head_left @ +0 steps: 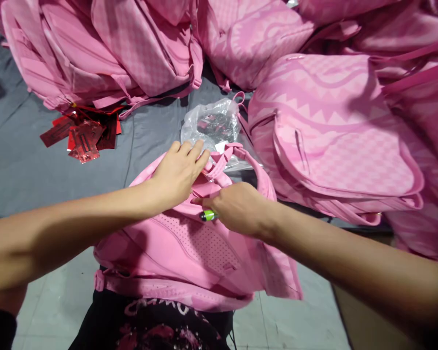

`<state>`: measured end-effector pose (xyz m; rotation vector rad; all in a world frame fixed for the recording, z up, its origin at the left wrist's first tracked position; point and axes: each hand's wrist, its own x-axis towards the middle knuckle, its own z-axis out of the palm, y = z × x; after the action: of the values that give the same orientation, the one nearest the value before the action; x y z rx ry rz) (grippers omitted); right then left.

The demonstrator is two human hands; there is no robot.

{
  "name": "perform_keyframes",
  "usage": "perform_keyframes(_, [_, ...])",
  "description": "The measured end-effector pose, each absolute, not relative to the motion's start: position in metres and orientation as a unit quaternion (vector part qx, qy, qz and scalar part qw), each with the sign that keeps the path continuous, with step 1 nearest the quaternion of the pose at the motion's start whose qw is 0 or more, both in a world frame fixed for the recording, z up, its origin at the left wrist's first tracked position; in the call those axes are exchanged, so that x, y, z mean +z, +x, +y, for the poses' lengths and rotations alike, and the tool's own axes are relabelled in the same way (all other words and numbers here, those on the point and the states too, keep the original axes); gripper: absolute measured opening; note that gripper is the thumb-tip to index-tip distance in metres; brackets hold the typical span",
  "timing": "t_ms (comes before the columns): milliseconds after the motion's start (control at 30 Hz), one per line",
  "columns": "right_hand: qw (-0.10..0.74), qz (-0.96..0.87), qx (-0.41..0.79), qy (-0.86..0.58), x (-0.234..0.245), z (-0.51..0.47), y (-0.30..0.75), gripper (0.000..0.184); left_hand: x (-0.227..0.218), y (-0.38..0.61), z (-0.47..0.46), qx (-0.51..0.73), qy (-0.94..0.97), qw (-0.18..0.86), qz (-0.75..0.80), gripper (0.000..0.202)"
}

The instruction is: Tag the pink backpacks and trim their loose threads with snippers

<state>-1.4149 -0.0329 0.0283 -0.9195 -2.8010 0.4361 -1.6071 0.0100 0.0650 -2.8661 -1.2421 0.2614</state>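
A pink backpack [204,243] lies against my lap at the table's edge, its dotted back panel and straps towards me. My left hand [177,172] grips its top edge, fingers bent over the far side and thumb hidden. Close beside it, my right hand [237,209] is closed round a small green and black tool [208,215]. Only one end of that tool sticks out below the fist, so its kind cannot be made out. The right index finger points at the bag's top, near the pink carry handle [231,150].
Behind the bag sits a clear plastic bag [211,126] with dark pieces inside. Red hang tags [85,136] lie on the grey table cover [32,170] to the left. Another pink backpack [343,131] stands close on the right, and more pink backpacks [142,43] crowd the back.
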Motion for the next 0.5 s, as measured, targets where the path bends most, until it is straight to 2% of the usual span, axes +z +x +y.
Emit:
perform_keyframes(67, [0.08, -0.927, 0.11, -0.351, 0.024, -0.041, -1.414, 0.021, 0.065, -1.606, 0.011, 0.088, -0.913, 0.011, -0.399, 0.074])
perform_keyframes(133, [0.03, -0.91, 0.078, -0.406, 0.03, -0.048, -1.419, 0.019, 0.064, -1.605, 0.011, 0.09, -0.913, 0.017, -0.397, 0.074])
perform_keyframes(200, [-0.088, -0.891, 0.057, -0.442, 0.045, -0.053, -1.43, 0.023, 0.063, -1.603, 0.011, 0.096, -0.912, 0.018, -0.399, 0.075])
perform_keyframes(267, [-0.232, -0.86, 0.057, -0.45, 0.064, -0.053, -1.443, 0.038, 0.063, -1.602, 0.012, 0.105, -0.907, 0.014, -0.408, 0.076])
perform_keyframes(333, [-0.328, -0.832, 0.07, -0.442, 0.079, -0.051, -1.454, 0.052, 0.064, -1.602, 0.013, 0.119, -0.902, 0.007, -0.414, 0.076])
perform_keyframes(433, [-0.372, -0.815, 0.087, -0.435, 0.088, -0.049, -1.461, 0.06, 0.07, -1.603, 0.019, 0.157, -0.904, -0.014, -0.398, 0.078])
perform_keyframes(500, [-0.367, -0.817, 0.094, -0.435, 0.086, -0.049, -1.46, 0.06, 0.075, -1.603, 0.023, 0.192, -0.905, -0.036, -0.378, 0.091])
